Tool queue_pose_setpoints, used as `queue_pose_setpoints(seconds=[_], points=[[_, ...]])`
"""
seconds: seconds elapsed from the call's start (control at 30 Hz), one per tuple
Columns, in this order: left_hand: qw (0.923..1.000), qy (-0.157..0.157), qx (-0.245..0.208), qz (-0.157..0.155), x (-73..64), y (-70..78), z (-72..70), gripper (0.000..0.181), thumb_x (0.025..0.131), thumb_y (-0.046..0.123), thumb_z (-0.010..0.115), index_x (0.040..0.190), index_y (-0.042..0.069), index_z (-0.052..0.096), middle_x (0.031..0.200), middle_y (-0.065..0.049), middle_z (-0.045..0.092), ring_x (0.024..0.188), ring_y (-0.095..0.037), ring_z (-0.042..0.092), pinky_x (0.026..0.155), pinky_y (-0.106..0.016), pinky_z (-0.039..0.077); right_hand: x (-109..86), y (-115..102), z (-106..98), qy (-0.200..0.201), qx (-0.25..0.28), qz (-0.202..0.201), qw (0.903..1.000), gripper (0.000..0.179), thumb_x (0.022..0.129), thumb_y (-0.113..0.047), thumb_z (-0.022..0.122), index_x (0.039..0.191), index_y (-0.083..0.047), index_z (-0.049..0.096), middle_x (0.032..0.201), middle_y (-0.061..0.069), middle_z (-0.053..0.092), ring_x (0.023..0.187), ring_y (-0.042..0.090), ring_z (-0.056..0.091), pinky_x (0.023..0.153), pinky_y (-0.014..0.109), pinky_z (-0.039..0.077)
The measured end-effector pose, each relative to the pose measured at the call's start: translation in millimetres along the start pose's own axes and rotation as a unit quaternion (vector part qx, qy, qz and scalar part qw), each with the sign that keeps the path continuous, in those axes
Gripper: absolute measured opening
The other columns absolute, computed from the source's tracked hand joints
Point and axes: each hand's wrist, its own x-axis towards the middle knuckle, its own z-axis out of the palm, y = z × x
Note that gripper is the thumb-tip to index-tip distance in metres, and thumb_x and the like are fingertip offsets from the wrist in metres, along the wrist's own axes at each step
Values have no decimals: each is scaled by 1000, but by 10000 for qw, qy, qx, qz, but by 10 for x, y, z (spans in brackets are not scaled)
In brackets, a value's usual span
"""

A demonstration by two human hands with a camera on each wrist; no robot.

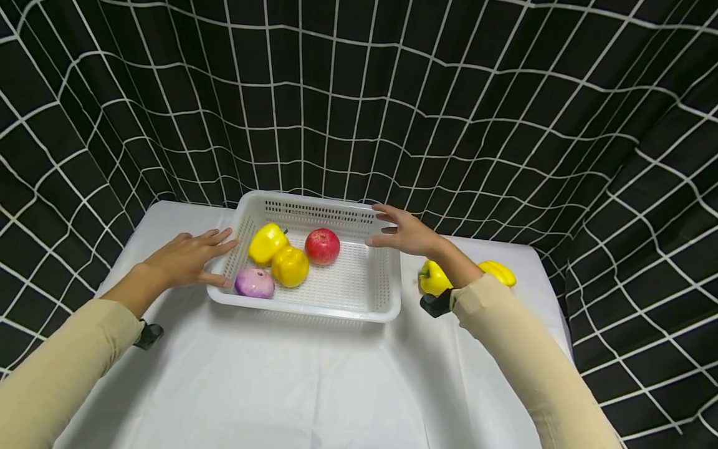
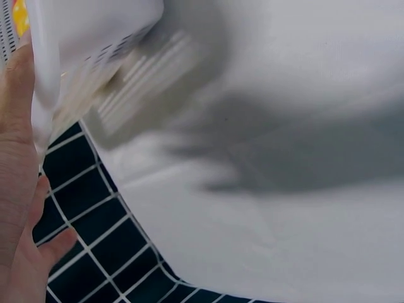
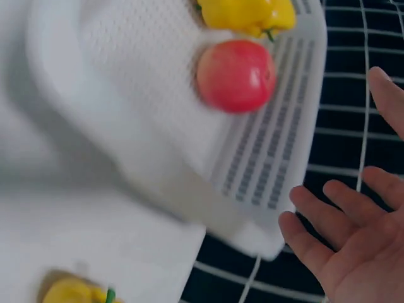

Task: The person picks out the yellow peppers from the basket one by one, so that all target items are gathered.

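- Left grip [image 1: 193,257]: fingers apart, at 9 o'clock of white basket [image 1: 359,280].
- Right grip [image 1: 408,232]: fingers apart, at 2 o'clock.
- Inside: red apple [image 1: 322,246]; purple vegetable [image 1: 255,284] at 8 o'clock.

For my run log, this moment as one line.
Left hand: at basket left rim | right hand: near right rim | inside: red fruit, two yellow peppers, purple vegetable | outside: yellow pepper

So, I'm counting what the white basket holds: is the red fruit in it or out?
In: the head view shows the red fruit on the perforated floor of the white basket, within its walls.
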Motion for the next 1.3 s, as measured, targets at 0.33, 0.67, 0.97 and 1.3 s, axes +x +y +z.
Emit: queue_pose_setpoints(seconds=[0.33, 0.67, 0.97, 1.3], points=[[9999, 42, 147, 58, -22, 30, -13, 88, 85, 55, 71, 151, 6, 40, 159, -22, 28, 144, -45, 29, 107, -69, 30, 333, -148, 475, -674, 91, -405, 9969, 81, 88, -13, 76, 154, -3, 31, 159, 19, 32, 140, 41, 39, 109, 48, 42], [9997, 87, 226, 92, -20, -33, 7, 88, 84, 58, 71, 150, 8, 42, 158, -22, 31, 143, -45, 30, 106, -70, 32, 553, -354, 746, -1083, -924, -602, 9880, 80, 87, -22, 79, 153, -4, 36, 154, 18, 41, 142, 32, 38, 117, 48, 31], [9996, -5, 277, 83, 34, -35, 7, 88, 83, 58, 71, 151, 8, 42, 158, -22, 30, 144, -44, 28, 108, -70, 29, 664, -516, 878, -1234, -686, 169, 9898, 81, 88, -31, 76, 155, -16, 34, 154, 18, 40, 135, 35, 43, 103, 51, 47], [9997, 4, 221, 79, 37, -9, -6, 88, 83, 56, 72, 150, 7, 43, 158, -22, 31, 144, -45, 28, 108, -69, 30, 726, -520, 1094, -1301, 100, 924, 9871, 79, 91, -30, 74, 157, -20, 31, 154, 17, 37, 133, 35, 44, 92, 58, 53]])
